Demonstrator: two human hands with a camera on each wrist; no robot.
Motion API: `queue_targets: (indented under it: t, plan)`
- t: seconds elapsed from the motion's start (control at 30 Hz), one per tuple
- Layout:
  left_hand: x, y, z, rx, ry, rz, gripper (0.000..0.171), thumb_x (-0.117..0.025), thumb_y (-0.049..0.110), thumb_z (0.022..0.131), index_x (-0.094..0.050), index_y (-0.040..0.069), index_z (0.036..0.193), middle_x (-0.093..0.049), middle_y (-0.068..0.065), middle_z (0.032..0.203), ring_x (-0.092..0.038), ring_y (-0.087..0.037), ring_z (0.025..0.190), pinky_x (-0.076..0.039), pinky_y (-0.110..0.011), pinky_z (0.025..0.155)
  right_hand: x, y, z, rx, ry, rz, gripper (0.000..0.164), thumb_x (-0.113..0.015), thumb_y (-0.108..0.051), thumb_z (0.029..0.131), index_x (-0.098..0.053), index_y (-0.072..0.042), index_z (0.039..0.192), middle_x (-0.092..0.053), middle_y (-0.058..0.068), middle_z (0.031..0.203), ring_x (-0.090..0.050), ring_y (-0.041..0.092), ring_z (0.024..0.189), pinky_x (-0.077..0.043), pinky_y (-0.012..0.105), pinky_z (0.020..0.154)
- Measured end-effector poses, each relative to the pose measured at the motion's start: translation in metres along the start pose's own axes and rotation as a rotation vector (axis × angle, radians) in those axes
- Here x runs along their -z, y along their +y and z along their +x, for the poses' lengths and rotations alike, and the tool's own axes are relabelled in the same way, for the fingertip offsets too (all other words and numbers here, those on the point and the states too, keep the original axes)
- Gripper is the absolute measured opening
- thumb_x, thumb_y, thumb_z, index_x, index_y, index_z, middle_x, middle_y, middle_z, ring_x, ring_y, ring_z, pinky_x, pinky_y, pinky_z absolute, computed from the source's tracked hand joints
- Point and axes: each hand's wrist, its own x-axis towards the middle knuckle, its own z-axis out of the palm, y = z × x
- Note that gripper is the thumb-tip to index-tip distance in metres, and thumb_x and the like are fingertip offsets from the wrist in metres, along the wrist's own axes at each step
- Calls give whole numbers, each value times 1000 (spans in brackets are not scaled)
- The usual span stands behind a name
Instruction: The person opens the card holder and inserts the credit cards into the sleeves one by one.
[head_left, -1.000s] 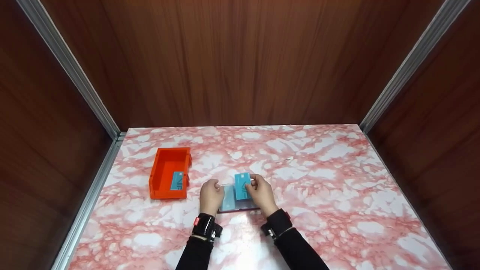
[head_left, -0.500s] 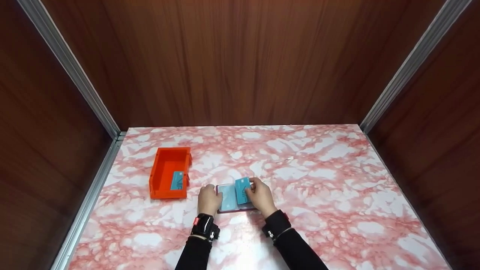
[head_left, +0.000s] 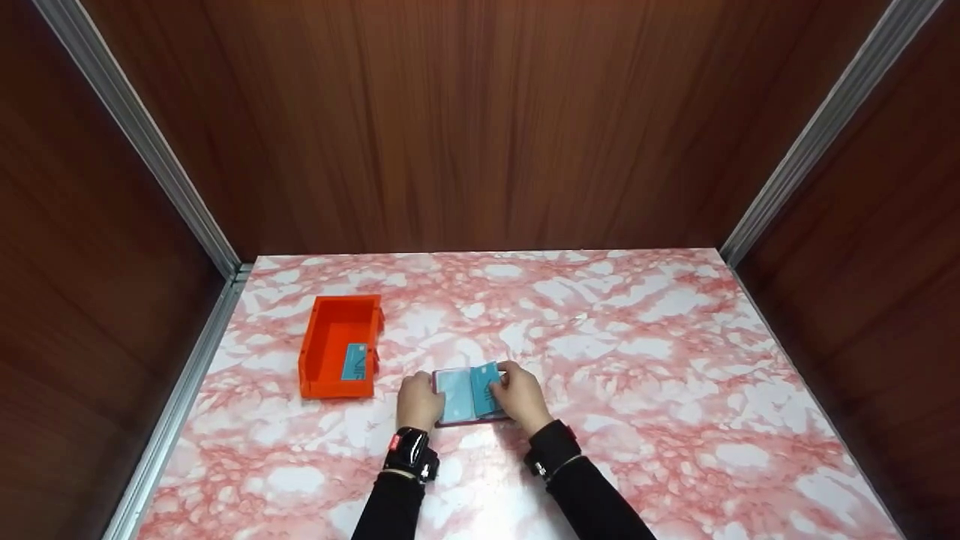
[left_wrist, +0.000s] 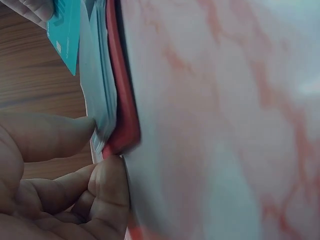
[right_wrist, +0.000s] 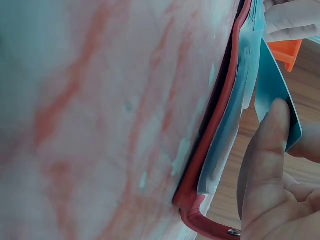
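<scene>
Well left of the open booklet (head_left: 455,397), an orange plastic bin (head_left: 337,390) is staying where it was a second ago, a flat blue card (head_left: 354,363) lying inside; at the booklet's left edge, the left hand (head_left: 418,401) is sitting slightly nearer the person, pinching the red cover (left_wrist: 130,120) and clear sleeves (left_wrist: 100,90) between thumb and fingers; over the booklet's right half, a thin, rectangular held card (head_left: 484,388) is hanging lower and tilting more than before, its long axis running near to far, its chip end pointing away from the person and leaning left; at the booklet's right side, the right hand (head_left: 523,399) is pinching that card between thumb and fingers.
</scene>
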Motion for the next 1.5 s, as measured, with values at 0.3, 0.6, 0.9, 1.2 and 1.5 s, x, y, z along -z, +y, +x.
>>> queue_targets:
  t: [0.3,0.6,0.9,1.2,1.5]
  plan:
    - [0,0,-1,20,-11,-14,11,-69,-1,71,-59,2,74,-57,-13,75,-60,-37,79,-49,-49,75,-2,2,1,-21,-25,5,29,-72,-3,83,-63,6,110,-56,1,73,-53,17,67,-48,35,65]
    - [0,1,0,22,-5,-9,9,-68,-3,70,-63,-1,77,-57,-13,74,-60,-38,80,-48,-48,75,-5,1,3,-26,-31,-8,30,-72,-5,83,-63,6,109,-54,0,73,-51,17,68,-47,37,67]
    - [0,2,0,42,-14,-6,16,-70,-2,71,-68,-4,87,-61,-14,78,-61,-37,84,-49,-48,79,-7,0,6,-25,-9,-36,27,-73,-3,81,-64,7,105,-57,1,71,-53,18,66,-49,36,65]
    - [-2,0,1,52,-28,-8,19,-69,-1,71,-68,-4,90,-62,-15,80,-61,-37,86,-49,-48,80,-7,-1,5,-28,-28,-66,28,-73,-4,81,-64,8,104,-60,5,73,-57,21,68,-50,39,67]
    - [-1,0,1,55,-37,3,16,-69,0,72,-68,-3,88,-61,-14,79,-60,-36,84,-49,-48,80,-11,-4,4,-7,-43,-88,27,-73,-6,80,-64,7,102,-64,9,76,-62,25,71,-52,41,68]
